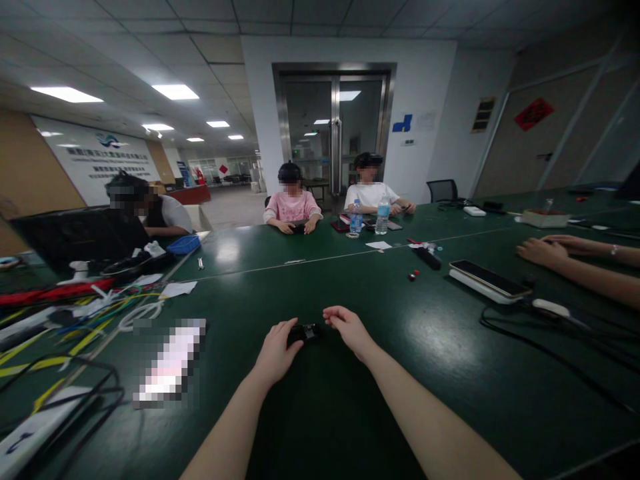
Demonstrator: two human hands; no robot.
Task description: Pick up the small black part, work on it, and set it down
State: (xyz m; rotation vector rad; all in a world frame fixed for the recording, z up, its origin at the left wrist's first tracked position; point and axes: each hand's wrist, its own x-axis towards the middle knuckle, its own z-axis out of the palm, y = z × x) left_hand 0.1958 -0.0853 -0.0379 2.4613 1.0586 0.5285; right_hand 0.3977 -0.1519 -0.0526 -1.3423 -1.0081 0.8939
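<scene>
My left hand (277, 352) and my right hand (349, 329) meet over the dark green table (320, 413), both with fingers curled round a small black object (305, 332) held between them just above the tabletop. I cannot make out what the black object is. Both forearms reach in from the bottom edge of the view.
A phone on a white power strip (489, 281) lies to the right, with black cables (550, 353). Another person's hands (545, 250) rest at the right edge. Coloured wires and a laptop (75, 240) crowd the left. Water bottles (383, 215) and three seated people are across the table.
</scene>
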